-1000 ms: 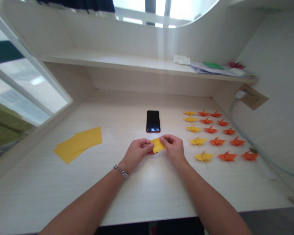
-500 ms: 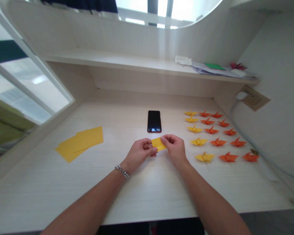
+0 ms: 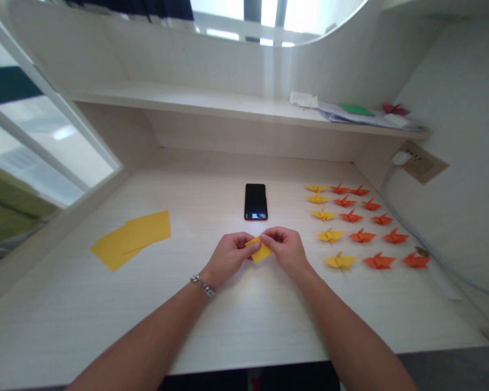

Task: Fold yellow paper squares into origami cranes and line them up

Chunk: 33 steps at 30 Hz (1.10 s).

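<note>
Between my two hands is a small folded piece of yellow paper (image 3: 261, 253), held just above the desk. My left hand (image 3: 233, 252) pinches its left side, thumb on top, with a chain bracelet on the wrist. On the upper right edge, my right hand (image 3: 286, 247) grips the paper between thumb and fingers. Part of the paper is hidden under the thumbs. A black phone (image 3: 256, 201) lies on the desk just beyond my hands.
Yellow paper sheets (image 3: 131, 238) overlap on the left of the desk (image 3: 228, 331). To the right stand rows of folded paper cranes, yellow (image 3: 330, 235) and orange (image 3: 362, 235). A cable (image 3: 415, 233) runs along the right wall, and a shelf (image 3: 195, 103) spans the back.
The folded yellow paper has been turned in my hands, so a corner now points down toward me. My right hand has shifted slightly left, nearer my left hand.
</note>
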Available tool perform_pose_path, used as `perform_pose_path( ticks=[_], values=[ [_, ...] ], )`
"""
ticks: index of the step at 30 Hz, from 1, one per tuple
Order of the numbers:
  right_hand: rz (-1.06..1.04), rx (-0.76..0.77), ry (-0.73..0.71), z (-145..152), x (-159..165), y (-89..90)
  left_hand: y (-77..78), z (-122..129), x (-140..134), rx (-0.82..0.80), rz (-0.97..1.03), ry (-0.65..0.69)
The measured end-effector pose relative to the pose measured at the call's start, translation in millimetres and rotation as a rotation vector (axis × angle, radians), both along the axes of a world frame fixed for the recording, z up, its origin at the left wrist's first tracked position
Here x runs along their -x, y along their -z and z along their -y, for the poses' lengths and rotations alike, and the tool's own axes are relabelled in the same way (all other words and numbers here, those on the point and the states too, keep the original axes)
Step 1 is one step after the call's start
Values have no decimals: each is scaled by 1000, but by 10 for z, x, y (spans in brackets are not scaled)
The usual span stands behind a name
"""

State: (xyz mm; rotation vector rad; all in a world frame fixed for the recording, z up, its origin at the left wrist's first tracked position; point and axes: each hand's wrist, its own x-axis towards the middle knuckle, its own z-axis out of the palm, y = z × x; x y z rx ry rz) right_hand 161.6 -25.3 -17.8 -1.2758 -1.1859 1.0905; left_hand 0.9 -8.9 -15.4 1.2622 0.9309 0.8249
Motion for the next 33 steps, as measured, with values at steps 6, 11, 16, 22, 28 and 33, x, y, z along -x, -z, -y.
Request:
perform_pose_path(
  ticks=[6,11,16,22,28,33],
  values=[
    [-109,86,-100,-11,39,61,64,-34,14,-62,10,-98],
    [-20,122,-145,-3,6,65,79,-43,30,-30,69,-89],
    [108,114,-182,23,-17,9,25,-27,10,-31,68,-59],
    [-65,145,-129,21,55,36,-8,-30,13,-84,46,-184],
    [-77,159,-80,9,107,91,6,-23,10,-91,76,-256],
    [-66,128,-135,39,143,90,28,-28,12,-114,77,-293]
  ],
)
